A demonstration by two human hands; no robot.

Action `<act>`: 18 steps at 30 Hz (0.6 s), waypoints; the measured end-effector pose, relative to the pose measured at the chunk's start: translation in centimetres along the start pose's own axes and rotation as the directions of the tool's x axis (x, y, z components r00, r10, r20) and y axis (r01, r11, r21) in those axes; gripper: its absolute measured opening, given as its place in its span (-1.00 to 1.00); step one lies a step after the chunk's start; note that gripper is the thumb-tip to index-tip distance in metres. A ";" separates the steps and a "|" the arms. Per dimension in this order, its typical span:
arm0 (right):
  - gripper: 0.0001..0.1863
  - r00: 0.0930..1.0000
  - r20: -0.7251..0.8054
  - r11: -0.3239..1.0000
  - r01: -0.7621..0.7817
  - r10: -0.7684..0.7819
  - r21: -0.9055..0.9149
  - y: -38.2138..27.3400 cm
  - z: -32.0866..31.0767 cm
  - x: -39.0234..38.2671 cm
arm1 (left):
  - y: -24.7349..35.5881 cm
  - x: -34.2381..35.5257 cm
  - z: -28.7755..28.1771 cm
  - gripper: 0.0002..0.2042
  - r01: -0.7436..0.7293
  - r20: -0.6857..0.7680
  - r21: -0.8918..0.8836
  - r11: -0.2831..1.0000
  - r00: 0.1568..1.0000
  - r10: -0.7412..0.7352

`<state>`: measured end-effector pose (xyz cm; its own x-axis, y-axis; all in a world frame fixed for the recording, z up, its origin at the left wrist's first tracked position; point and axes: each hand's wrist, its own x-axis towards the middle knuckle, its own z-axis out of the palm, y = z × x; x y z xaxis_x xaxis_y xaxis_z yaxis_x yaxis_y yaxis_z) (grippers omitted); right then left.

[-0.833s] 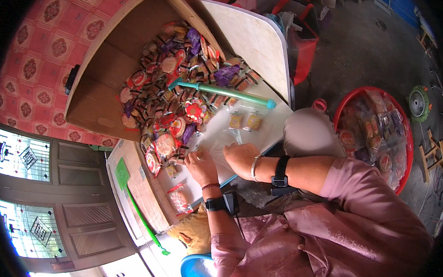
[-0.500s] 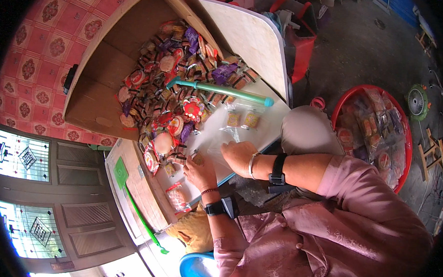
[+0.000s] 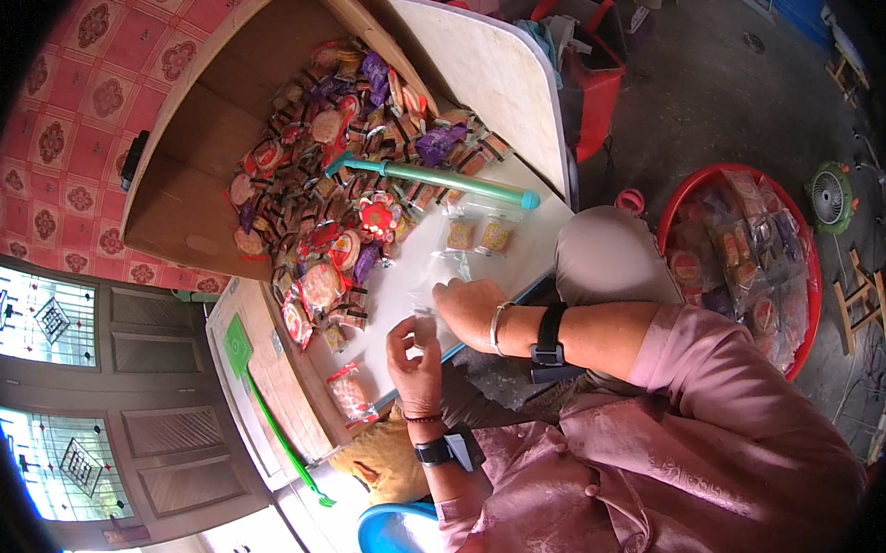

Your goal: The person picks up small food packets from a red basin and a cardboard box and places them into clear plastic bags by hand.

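My right hand [image 3: 469, 313] is closed on a clear plastic bag [image 3: 424, 294] at the tray's near edge. My left hand [image 3: 415, 367] is beside it, thumb and fingers curled into a ring; what is at the fingertips cannot be made out. Two small square wrapped biscuits [image 3: 494, 237] in clear plastic lie just beyond my right hand. A big heap of wrapped snacks [image 3: 316, 205] in red, purple and clear packets spills from a tipped cardboard box [image 3: 194, 153] onto the white tray [image 3: 387, 294]. Near my left hand lies a wrapped snack [image 3: 353, 390].
A green tube with a handle [image 3: 438, 178] rests across the heap. At right stands a red basin [image 3: 815, 296] of filled clear bags, near a small green fan [image 3: 830, 197]. A green fly swatter [image 3: 257, 387] lies at left, a blue basin rim [image 3: 374, 533] below.
My left hand has lifted away from the snack heap toward my right hand. The small packet seen in its fingers earlier no longer shows. My right hand stays nearly in place.
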<state>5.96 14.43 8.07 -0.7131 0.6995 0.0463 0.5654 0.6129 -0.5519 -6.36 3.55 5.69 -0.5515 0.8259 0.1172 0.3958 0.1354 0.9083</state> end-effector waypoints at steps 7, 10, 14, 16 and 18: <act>-0.82 1.000 0.024 1.000 0.011 -0.012 0.024 -0.1 -0.6 -0.1 | 0.2 -0.3 2.0 -0.75 -0.163 0.073 0.207 0.965 0.986 0.151; -0.84 0.999 0.035 1.000 0.018 -0.019 0.023 -0.2 -0.6 -0.3 | 0.2 -0.5 2.2 -0.77 -0.004 0.072 0.172 0.985 0.997 -0.008; -0.81 1.000 -0.002 0.999 0.026 -0.026 0.032 -0.4 -0.4 -0.6 | -0.8 -0.1 2.7 -0.83 0.096 0.062 -0.033 0.995 0.994 -0.094; -0.82 1.000 -0.005 0.999 0.028 -0.028 0.038 -0.5 -0.3 -0.5 | -1.3 0.2 3.1 -0.82 0.073 0.069 -0.043 0.996 0.995 -0.070; -0.82 1.000 -0.007 0.999 0.024 -0.024 0.044 -0.5 -0.3 -0.4 | -1.4 0.3 3.3 -0.79 0.116 0.096 -0.191 0.975 0.990 -0.099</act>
<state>6.14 13.95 8.59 -0.7235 0.6873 0.0653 0.5291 0.6127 -0.5871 -4.67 5.44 3.14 -0.5150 0.8571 -0.0123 0.1815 0.1231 0.9757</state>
